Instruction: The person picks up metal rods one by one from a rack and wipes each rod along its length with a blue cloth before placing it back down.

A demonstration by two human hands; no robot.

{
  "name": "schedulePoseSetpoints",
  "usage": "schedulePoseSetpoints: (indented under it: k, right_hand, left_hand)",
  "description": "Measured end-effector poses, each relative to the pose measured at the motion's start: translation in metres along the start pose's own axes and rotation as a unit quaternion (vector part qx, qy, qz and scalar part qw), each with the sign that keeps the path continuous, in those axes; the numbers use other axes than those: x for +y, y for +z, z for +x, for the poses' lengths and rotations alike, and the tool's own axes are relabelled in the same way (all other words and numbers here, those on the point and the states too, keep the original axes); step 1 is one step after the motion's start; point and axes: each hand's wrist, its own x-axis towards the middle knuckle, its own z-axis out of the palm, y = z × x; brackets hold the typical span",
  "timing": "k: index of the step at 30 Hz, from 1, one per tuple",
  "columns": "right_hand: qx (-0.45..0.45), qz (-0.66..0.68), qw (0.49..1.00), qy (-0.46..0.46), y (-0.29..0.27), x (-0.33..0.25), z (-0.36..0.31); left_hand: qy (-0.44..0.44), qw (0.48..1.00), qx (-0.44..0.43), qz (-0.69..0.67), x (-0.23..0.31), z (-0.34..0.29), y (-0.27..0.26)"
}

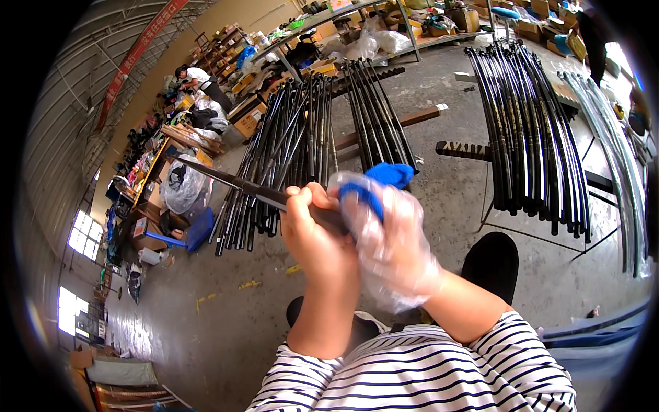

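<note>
My left hand point(317, 240) is bare and closed around a black tapered fishing rod point(250, 188), which slants up and away to the left. A clear, loose plastic glove covers my right hand point(398, 240), whose fingers are wrapped round a blue cloth point(390, 175). That hand is a little blurred and lies against the left one at the rod's thick end. The cloth sticks out above the fingers; whether it touches the rod is hidden. Beyond my hands, black rods point(374, 113) rest side by side across brown supports.
More black rods point(532, 137) lie on a stand at the right, beside plastic-wrapped lengths point(607, 151). Leftward are a blue plastic stool point(200, 229), bags and cartons point(250, 118). A person in a white top point(198, 77) bends at the far left. Loaded shelving point(412, 41) stands behind.
</note>
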Motion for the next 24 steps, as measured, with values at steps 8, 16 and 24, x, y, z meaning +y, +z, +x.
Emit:
schedulePoseSetpoints:
  k: [8, 16, 24]
  right_hand:
    - [0.074, 0.371, 0.825, 0.420, 0.006, 0.009, -0.017]
    - [0.074, 0.121, 0.985, 0.101, 0.006, 0.005, -0.014]
    - [-0.034, 0.058, 0.966, 0.251, 0.011, 0.043, -0.024]
  left_hand:
    - [0.020, 1.000, -0.020, -0.009, 0.007, 0.001, 0.002]
    - [-0.001, 1.000, 0.017, 0.009, -0.004, 0.013, -0.009]
    - [0.068, 0.988, -0.016, 0.136, -0.046, 0.008, -0.042]
